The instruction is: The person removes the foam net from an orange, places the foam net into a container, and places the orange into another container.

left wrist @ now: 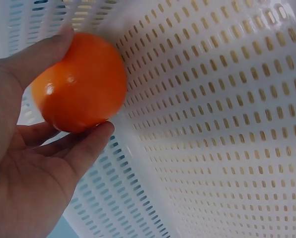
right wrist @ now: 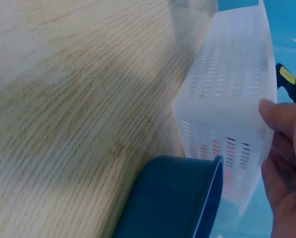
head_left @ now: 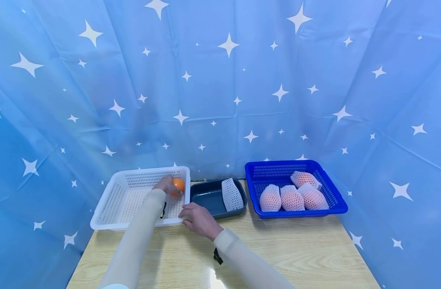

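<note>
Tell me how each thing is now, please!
Round orange fruit: bare, held by left hand
White perforated plastic basket: fruit inside, right hand gripping rim
Dark teal rectangular dish: upright, uncovered
White foam net sleeve: resting in dish, looks empty
Blue plastic basket: holding four net-wrapped fruits

A blue curtain scattered with white four-pointed stars spans our view from 9 o'clock through 12 to 3, creased and softly folded, its colour paler at 12 and deeper toward 9. At 6 o'clock we see a light wood-grain tabletop, its side edges slanting outward at 8 and 4, with a bright white patch of glare shining low at 6.
</note>
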The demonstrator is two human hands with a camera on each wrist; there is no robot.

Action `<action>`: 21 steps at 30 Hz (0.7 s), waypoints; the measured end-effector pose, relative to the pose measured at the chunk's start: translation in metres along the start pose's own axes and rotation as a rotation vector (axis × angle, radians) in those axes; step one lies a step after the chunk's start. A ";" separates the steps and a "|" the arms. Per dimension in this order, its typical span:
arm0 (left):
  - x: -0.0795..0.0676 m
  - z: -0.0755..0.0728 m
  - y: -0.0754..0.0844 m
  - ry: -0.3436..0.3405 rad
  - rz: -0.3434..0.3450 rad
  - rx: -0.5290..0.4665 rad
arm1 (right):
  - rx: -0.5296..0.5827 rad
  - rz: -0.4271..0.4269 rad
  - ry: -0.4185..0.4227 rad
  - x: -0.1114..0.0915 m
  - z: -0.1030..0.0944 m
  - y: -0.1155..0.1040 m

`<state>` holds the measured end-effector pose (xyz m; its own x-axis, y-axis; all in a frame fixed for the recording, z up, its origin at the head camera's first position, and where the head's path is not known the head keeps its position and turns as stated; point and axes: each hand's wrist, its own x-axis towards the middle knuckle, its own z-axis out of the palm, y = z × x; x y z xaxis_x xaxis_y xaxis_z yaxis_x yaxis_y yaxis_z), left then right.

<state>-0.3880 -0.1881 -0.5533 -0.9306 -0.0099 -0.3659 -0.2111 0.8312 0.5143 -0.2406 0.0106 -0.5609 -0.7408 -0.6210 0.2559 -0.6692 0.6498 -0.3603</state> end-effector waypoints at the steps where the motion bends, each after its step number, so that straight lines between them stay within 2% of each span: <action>1: 0.000 0.000 0.000 0.000 -0.004 0.000 | -0.001 0.001 0.001 0.000 0.000 0.000; 14: -0.011 -0.011 0.004 -0.002 0.009 -0.002 | -0.005 0.001 0.014 -0.002 0.001 0.000; 21: -0.018 -0.022 0.011 0.020 0.071 0.025 | -0.009 -0.002 0.018 -0.001 0.002 0.000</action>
<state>-0.3799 -0.1909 -0.5241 -0.9488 0.0391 -0.3136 -0.1366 0.8440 0.5186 -0.2397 0.0103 -0.5626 -0.7406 -0.6140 0.2731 -0.6709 0.6528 -0.3517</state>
